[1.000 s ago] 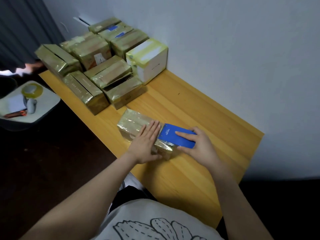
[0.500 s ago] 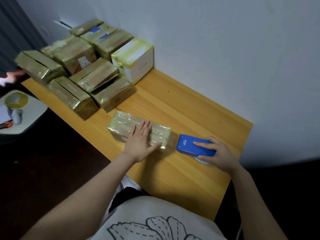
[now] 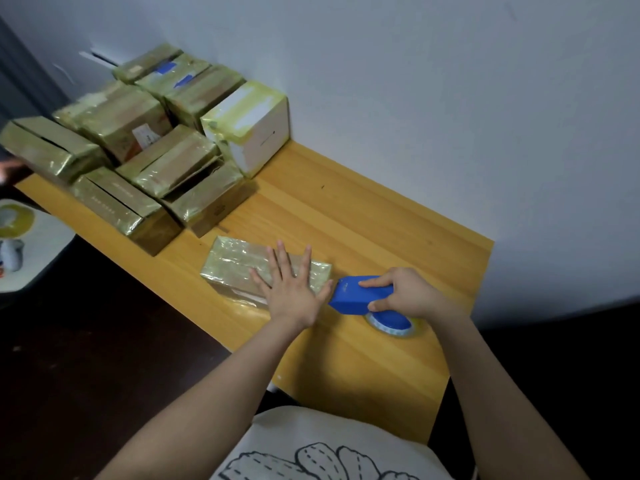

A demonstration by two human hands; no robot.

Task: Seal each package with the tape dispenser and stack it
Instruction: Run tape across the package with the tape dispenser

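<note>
A flat package (image 3: 239, 265) wrapped in shiny yellowish tape lies near the front edge of the wooden table (image 3: 363, 216). My left hand (image 3: 291, 289) presses flat on its right half with fingers spread and straight. Just right of the package, my right hand (image 3: 405, 292) grips the blue tape dispenser (image 3: 360, 294), which rests on the table with its tape roll (image 3: 393, 322) toward me. The dispenser's nose sits close to the package's right end; any tape strand between them cannot be made out.
A pile of taped packages (image 3: 138, 157) fills the table's far left, with a white-sided box (image 3: 254, 129) against the wall. A grey wall runs along the table's far side. Left of the table stands a white stool (image 3: 31, 251) holding a tape roll and small items.
My right hand drew the dispenser off the package's right end onto the table, then tilted it so the tape roll shows. My left hand spread its fingers on the package.
</note>
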